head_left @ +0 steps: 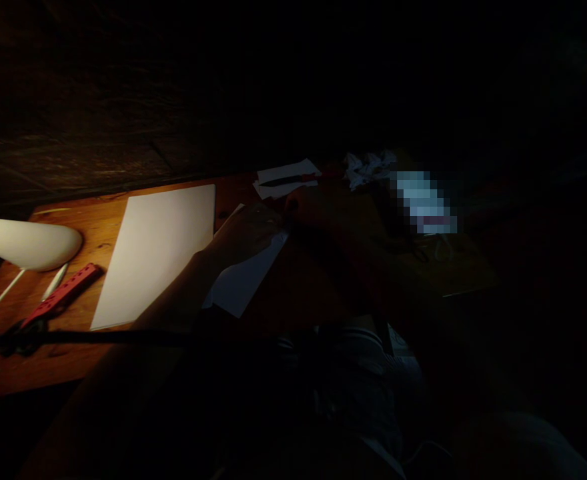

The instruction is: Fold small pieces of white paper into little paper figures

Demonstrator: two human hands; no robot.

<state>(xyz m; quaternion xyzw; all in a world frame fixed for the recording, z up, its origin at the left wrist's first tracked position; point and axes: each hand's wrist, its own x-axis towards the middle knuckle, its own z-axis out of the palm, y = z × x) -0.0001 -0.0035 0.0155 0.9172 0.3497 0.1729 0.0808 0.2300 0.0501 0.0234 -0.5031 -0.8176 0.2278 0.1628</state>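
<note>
My left hand [256, 230] lies over a white sheet of paper [246, 280], its fingers bent down onto the upper part. The sheet slants across the dark middle of the wooden table, and my forearm and hand cover part of it. Close against the left fingers is my right hand [303, 205], closed at the paper's upper right end. Deep shadow hides its fingertips and whatever is between them. Just beyond the hands, a knife or similar long dark blade [286, 180] with a reddish handle rests on smaller white paper pieces [288, 171].
A large white paper stack [161, 253] lies left on the wooden table [108, 230]. Further left are a white lamp [33, 243], a red perforated strip [66, 290] and a white pen-like stick [54, 281]. Several folded paper shapes [366, 170] and a blurred bright screen [423, 203] are right.
</note>
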